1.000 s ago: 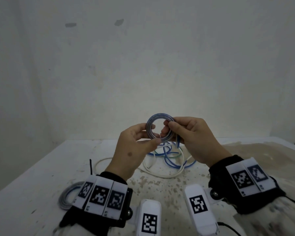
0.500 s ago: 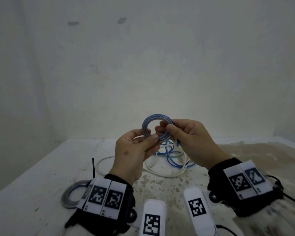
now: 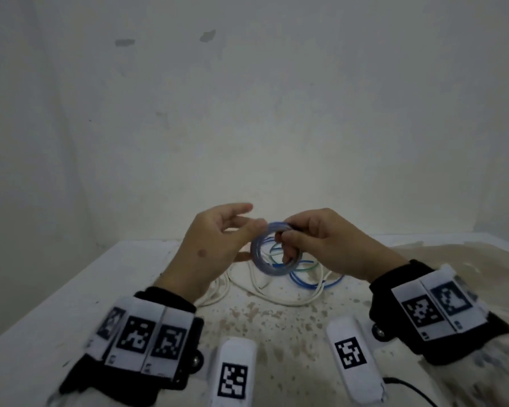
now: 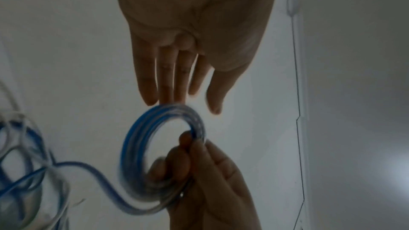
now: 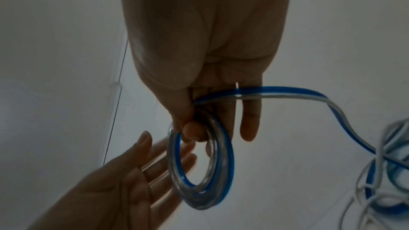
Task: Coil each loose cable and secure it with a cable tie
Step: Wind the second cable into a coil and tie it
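Note:
A small coil of blue-and-clear cable [image 3: 259,261] hangs in the air above the table. My right hand [image 3: 288,233] pinches the coil's upper right edge between thumb and fingers. In the right wrist view the right thumb presses the coil [image 5: 228,155], and its loose tail [image 5: 287,90] runs off to the right toward the pile. My left hand [image 3: 247,233] is beside the coil with straight, spread fingers. In the left wrist view those fingertips [image 4: 168,99] lie at the top of the blurred coil [image 4: 132,137]; contact is unclear.
On the stained white table [image 3: 71,318], just beyond the hands, lies a tangle of loose cables: a white one [image 3: 276,301], a blue one [image 3: 315,284] and a green one [image 3: 307,268]. A pale wall rises close behind the table.
My left hand has let go of the coil and its fingers have straightened. The coil has dropped lower and tilted, and only my right hand holds it.

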